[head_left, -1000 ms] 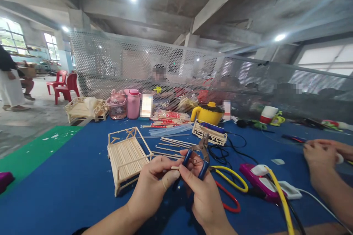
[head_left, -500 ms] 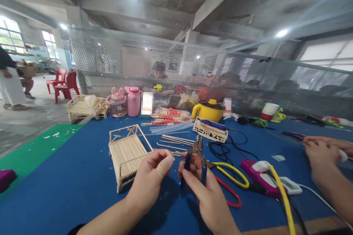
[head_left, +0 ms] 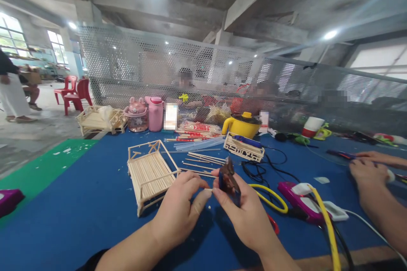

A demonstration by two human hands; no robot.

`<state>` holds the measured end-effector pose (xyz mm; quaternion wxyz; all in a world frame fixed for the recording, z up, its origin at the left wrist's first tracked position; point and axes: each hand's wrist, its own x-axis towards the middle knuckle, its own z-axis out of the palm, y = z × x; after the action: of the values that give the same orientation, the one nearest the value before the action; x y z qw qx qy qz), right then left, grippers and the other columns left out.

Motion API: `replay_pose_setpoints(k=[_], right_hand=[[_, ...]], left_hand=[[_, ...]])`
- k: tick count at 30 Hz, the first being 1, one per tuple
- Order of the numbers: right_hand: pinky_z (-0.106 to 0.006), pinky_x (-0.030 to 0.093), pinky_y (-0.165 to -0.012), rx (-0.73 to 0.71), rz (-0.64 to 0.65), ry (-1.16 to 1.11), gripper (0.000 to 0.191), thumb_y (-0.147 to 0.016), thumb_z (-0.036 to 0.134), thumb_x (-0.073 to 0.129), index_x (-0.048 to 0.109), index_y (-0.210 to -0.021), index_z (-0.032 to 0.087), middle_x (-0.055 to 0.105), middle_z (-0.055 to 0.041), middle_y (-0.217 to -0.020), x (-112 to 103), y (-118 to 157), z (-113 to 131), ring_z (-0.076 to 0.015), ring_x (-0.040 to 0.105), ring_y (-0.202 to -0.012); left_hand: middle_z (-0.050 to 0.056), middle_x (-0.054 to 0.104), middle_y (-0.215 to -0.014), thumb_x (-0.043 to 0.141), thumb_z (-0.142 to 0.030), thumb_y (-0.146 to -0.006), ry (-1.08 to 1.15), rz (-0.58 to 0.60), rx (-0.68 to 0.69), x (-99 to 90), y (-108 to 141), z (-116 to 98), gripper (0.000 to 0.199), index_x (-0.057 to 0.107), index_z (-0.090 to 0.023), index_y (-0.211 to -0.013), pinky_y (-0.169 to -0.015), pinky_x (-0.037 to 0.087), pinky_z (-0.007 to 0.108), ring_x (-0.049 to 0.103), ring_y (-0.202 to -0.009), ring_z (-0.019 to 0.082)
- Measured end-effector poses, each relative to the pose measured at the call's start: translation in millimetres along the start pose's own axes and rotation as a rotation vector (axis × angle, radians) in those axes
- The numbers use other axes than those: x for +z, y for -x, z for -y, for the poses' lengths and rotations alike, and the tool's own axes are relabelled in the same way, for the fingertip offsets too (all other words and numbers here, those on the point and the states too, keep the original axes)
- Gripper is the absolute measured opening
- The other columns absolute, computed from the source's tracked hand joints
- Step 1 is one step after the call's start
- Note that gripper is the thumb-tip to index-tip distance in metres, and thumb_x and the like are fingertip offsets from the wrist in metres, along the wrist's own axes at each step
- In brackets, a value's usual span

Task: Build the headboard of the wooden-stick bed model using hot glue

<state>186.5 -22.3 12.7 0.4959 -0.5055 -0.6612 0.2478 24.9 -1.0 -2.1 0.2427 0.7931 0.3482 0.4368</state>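
Note:
My left hand (head_left: 179, 205) is closed, pinching a short, thin piece of wooden stick (head_left: 208, 189) between thumb and fingers. The thumb and fingertips of my right hand (head_left: 248, 220) meet the other end of that piece. Tucked in my right palm are blue-handled cutting pliers (head_left: 229, 177), jaws pointing up and away; their handles are mostly hidden. Left of the hands stands a small bed-like frame of wooden sticks (head_left: 152, 173). Loose wooden sticks (head_left: 203, 160) lie beyond my fingers. Scissors with yellow and red handles (head_left: 280, 204) are partly covered by my right hand.
A purple power strip (head_left: 297, 203) with plugs and a yellow cable lies to the right, near a co-worker's hands (head_left: 370, 173). At the back are a yellow pot (head_left: 243, 127), pink bottles (head_left: 155, 114), a small wooden rack (head_left: 243, 148) and a perforated metal screen (head_left: 127, 59).
My hands have come together at the short stick piece, the left moving right. The pliers have tipped back into my right palm, their handles now largely hidden.

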Motion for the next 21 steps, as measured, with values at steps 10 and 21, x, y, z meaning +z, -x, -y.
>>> replay_pose_setpoints(k=[10, 21], right_hand=[[-0.028, 0.050, -0.078, 0.129, 0.050, -0.067, 0.040, -0.079, 0.033, 0.057, 0.058, -0.117, 0.023, 0.064, -0.0013, -0.089, 3, 9, 3, -0.0174, 0.061, -0.084], [-0.044, 0.032, -0.107, 0.126, 0.185, -0.017, 0.068, -0.065, 0.008, 0.048, 0.052, -0.130, 0.027, 0.053, -0.0026, -0.134, 5, 25, 4, -0.0241, 0.046, -0.124]], left_hand=[[0.001, 0.054, -0.065, 0.037, -0.032, -0.093, 0.050, 0.003, -0.063, 0.2, 1, -4, 0.036, 0.057, -0.018, -0.067, -0.060, 0.038, 0.024, 0.050, -0.063, 0.014], [0.002, 0.058, -0.076, 0.038, -0.030, -0.093, 0.123, -0.163, -0.012, -1.2, 2, 0, 0.027, 0.061, -0.018, -0.083, -0.069, 0.040, 0.026, 0.052, -0.073, 0.014]])
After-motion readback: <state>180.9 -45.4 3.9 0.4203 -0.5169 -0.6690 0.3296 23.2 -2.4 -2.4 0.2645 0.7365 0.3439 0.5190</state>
